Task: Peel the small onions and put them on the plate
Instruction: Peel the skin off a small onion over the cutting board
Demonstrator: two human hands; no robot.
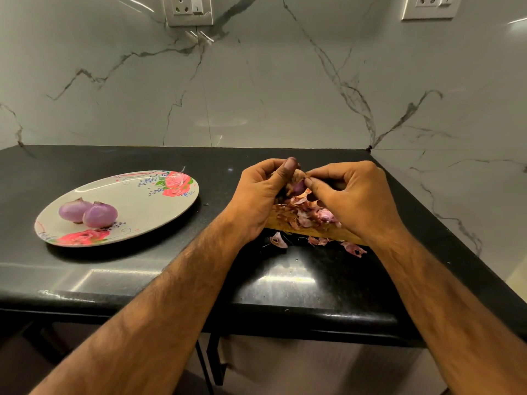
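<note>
A small purple onion (pixel 298 187) sits between both hands above a wooden board (pixel 310 233). My left hand (pixel 261 195) grips it with curled fingers, thumb raised. My right hand (pixel 353 195) pinches a flap of its dry skin (pixel 302 174) at the top. Two peeled purple onions (pixel 74 210) (pixel 99 215) lie side by side, touching, on a white plate (pixel 137 201) with red rose prints at the left of the black counter. The far side of the held onion is hidden by my fingers.
A heap of onion peels (pixel 308 212) covers the board, and a few peels (pixel 278 240) lie on the black counter (pixel 171 269) in front of it. A marble wall with sockets (pixel 188 8) rises behind. The counter's front edge is near my forearms.
</note>
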